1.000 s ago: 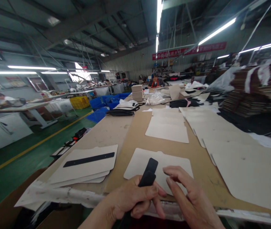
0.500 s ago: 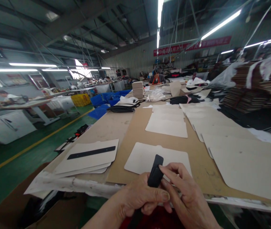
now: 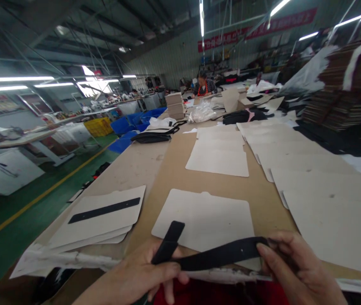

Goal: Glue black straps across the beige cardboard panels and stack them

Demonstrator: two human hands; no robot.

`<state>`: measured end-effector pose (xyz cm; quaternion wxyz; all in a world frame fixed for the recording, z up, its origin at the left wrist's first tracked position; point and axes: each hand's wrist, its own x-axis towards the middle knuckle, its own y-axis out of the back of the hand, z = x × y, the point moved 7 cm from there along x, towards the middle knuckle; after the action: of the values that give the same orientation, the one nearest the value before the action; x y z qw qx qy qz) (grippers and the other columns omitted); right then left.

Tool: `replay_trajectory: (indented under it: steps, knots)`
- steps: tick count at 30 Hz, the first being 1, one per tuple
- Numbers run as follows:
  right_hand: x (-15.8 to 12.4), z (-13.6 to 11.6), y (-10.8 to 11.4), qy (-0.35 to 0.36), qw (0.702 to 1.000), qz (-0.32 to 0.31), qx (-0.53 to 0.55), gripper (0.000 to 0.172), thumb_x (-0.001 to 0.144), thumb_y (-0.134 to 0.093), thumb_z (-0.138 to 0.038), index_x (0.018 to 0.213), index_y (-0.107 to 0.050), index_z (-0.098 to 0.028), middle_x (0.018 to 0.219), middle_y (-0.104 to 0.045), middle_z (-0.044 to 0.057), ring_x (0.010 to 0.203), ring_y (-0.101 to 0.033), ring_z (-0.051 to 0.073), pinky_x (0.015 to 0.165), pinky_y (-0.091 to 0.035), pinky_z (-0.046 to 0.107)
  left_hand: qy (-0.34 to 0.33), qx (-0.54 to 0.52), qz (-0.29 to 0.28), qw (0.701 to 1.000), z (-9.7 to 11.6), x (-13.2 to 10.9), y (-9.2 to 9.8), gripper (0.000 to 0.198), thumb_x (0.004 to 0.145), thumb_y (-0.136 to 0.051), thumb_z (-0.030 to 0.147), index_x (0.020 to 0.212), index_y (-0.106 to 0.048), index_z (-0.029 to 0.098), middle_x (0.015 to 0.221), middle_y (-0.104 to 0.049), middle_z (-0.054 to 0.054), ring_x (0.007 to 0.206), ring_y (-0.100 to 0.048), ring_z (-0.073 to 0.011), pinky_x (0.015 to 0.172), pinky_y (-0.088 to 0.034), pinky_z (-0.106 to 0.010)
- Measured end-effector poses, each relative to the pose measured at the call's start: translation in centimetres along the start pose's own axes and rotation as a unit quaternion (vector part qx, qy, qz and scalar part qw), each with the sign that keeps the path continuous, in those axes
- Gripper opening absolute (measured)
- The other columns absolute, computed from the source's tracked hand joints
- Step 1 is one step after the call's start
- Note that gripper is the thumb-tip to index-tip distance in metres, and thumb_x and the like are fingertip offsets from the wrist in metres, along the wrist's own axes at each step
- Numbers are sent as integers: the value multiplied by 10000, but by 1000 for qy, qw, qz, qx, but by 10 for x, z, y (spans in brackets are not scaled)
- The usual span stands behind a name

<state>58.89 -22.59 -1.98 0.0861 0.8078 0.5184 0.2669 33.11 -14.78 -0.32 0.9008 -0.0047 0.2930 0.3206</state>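
Between my two hands stretches a black strip (image 3: 220, 253) with a small hole near its right end. My right hand (image 3: 298, 267) pinches that end between thumb and fingers. My left hand (image 3: 148, 271) is closed around more black strip (image 3: 169, 241), whose end sticks up past the fingers; how many pieces it holds I cannot tell. Just beyond the hands lies a pale board (image 3: 206, 216) with rounded corners and small holes. On the left, a small stack of pale boards (image 3: 104, 228) carries another black strip (image 3: 104, 210) flat on top.
More pale boards (image 3: 218, 156) lie overlapped mid-table, with a long row of boards (image 3: 326, 203) along the right. Black bags (image 3: 151, 137) and a clear plastic bundle (image 3: 202, 111) sit farther back. A tall brown stack (image 3: 342, 93) stands right. A person (image 3: 204, 84) sits at the far end.
My right hand has moved right, drawing one black strip out from the left hand. My left hand has shifted left, and the view has turned slightly down and right.
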Motion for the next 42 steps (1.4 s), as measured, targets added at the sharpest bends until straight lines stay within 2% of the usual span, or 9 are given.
replay_trajectory:
  steps: [3,6,11,15,19,23,30,34,42]
  knots:
    - [5,15,-2,18,999,-12,-45,275,922,-576,-343,1181,-584,-251,863,-733,3,686,-711,132,582,-563,153,49,101,89,990,-4,-9,43,335,850,-606,468,986,-705,178,714,-697,-3,622,-583,-121,502,-363,-184]
    - [14,13,-10,68,993,-29,-94,227,928,-566,-315,1136,-642,-267,998,-746,17,862,-728,147,730,-583,179,43,163,179,969,0,-3,77,370,826,-590,535,891,-701,187,707,-686,4,676,-597,-155,598,-419,-224]
    - [28,15,-21,74,988,-10,-133,182,940,-546,-277,1054,-686,-252,991,-753,22,876,-728,163,753,-598,226,9,205,285,936,8,17,99,396,803,-587,583,782,-678,199,640,-644,12,689,-608,-189,707,-451,-274]
    - [30,18,-30,64,984,10,-163,175,927,-569,-281,1029,-705,-236,963,-759,34,845,-735,179,728,-605,249,12,183,323,928,6,23,106,403,772,-614,593,834,-667,199,556,-580,37,580,-563,-182,617,-446,-278]
    - [29,20,-31,35,981,45,-187,171,923,-563,-280,976,-716,-226,920,-758,39,813,-734,187,716,-602,275,14,179,312,933,-2,28,108,425,786,-612,604,900,-666,198,613,-591,36,561,-545,-165,582,-442,-266]
    - [29,21,-33,34,978,33,-203,162,916,-573,-273,986,-710,-224,917,-756,21,802,-731,173,705,-592,269,21,200,307,930,-11,33,108,402,834,-579,591,955,-666,217,649,-591,38,591,-549,-165,598,-438,-257]
    - [31,21,-35,22,978,31,-204,151,920,-575,-258,980,-706,-216,908,-754,9,806,-727,155,714,-582,252,19,234,339,911,-14,38,110,420,830,-548,598,977,-674,226,629,-613,29,579,-554,-187,585,-426,-269]
    - [31,22,-35,20,976,35,-212,157,926,-569,-269,977,-706,-211,898,-750,20,795,-722,165,713,-581,271,27,247,360,899,-16,41,112,431,824,-543,606,997,-667,231,671,-635,16,638,-577,-214,628,-436,-287]
    - [31,23,-38,24,972,23,-233,171,940,-547,-275,1007,-694,-216,904,-744,32,773,-717,168,690,-563,274,34,235,363,901,-17,49,111,399,813,-543,560,992,-664,225,725,-661,-8,765,-628,-264,734,-462,-329]
